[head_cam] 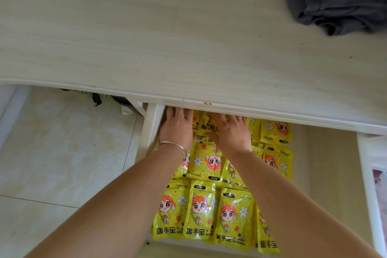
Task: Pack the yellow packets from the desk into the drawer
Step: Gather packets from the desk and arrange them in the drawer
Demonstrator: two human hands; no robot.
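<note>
Pale wood grain covers the bench (146,37), and a crumpled grey cloth (335,0) sits at its far right corner. Below the near edge the drawer (149,132) stands pulled out, and I see yellow packets (204,211) laid in overlapping rows across its floor, from the front edge back under the bench. My left hand (177,130), with a thin bangle (173,145) at the wrist, lies flat at the drawer's far left corner, fingers straight and slightly spread. My right hand (232,132) rests palm-down on packets at the back, fingers spread; the tips of both hands are hidden beneath the bench edge. Cream floor tiles (62,153) show at left.
</note>
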